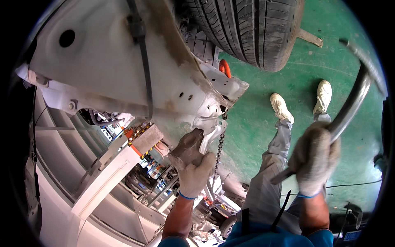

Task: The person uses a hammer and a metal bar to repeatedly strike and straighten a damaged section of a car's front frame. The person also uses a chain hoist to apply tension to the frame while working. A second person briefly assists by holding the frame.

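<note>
My right hand (316, 159), in a pale knit glove, is closed around the handle of a hammer (353, 96). The hammer is raised to the right, its head near the picture's rim, and the hand is slightly blurred. A short end of the handle sticks out on the left of my fist. My left hand (196, 176), gloved too, grips a rough grey-brown block (187, 149). That block lies against the bent end (212, 127) of the bare grey car body panel (111, 61); its far side is hidden. Beside it hangs a chain (219, 150).
A tyre (251, 29) stands at the top above the green floor (238, 144). An orange hook-like part (224, 68) shows behind the panel. A black strap (145, 66) runs over the panel. Lower left are a pale beam (108, 181) and cluttered shelving. A cable (354, 183) crosses the floor at right.
</note>
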{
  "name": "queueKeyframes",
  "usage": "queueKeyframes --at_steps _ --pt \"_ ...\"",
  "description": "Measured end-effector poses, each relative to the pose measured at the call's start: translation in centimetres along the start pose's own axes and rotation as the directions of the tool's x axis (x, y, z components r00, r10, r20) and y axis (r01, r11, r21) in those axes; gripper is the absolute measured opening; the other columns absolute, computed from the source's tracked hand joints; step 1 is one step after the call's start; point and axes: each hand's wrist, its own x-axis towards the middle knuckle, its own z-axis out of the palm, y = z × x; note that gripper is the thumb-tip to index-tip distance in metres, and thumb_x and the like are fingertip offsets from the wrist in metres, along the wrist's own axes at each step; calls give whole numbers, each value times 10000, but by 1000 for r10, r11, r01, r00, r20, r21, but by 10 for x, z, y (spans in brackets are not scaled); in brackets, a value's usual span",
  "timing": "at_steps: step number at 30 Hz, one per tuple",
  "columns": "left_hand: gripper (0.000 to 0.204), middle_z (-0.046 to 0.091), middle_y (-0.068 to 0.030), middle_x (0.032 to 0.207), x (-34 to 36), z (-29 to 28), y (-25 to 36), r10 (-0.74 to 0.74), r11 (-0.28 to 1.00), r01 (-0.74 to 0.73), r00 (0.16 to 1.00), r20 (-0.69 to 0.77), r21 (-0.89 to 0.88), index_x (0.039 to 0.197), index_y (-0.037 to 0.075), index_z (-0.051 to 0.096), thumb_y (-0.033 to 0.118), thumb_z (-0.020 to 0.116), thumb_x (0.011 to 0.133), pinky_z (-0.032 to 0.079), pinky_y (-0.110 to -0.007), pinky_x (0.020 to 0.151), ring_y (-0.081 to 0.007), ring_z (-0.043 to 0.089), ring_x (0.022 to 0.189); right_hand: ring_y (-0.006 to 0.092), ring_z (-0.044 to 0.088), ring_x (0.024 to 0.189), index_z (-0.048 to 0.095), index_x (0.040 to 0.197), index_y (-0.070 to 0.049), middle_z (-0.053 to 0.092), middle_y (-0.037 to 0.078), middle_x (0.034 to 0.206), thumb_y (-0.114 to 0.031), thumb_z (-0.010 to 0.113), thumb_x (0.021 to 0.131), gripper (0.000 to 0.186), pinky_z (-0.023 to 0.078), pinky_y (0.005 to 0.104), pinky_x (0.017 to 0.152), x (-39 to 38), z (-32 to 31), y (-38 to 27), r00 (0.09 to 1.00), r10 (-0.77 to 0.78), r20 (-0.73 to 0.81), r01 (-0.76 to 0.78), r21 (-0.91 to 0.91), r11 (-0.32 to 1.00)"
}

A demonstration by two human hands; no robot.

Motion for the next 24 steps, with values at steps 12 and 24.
queueKeyframes --at_steps 12,24 --pt "128 601 52 664 1 -5 -7 11 996 -15 999 44 91 1024 27 697 122 711 940 425 -251 524 -30 532 574 59 562 684 583 1146 -32 622 24 880 -213 536 1081 199 460 214 561 -1 3 25 920 -265 -290 161 -336 928" --pt "22 572 39 626 -7 14 8 44 996 -45 999 -22 -72 919 28 690 32 709 909 401 -258 492 -54 528 525 146 512 398 566 915 -48 574 6 585 -253 634 1044 252 421 302 379 -14 4 54 971 -108 215 198 -461 865"
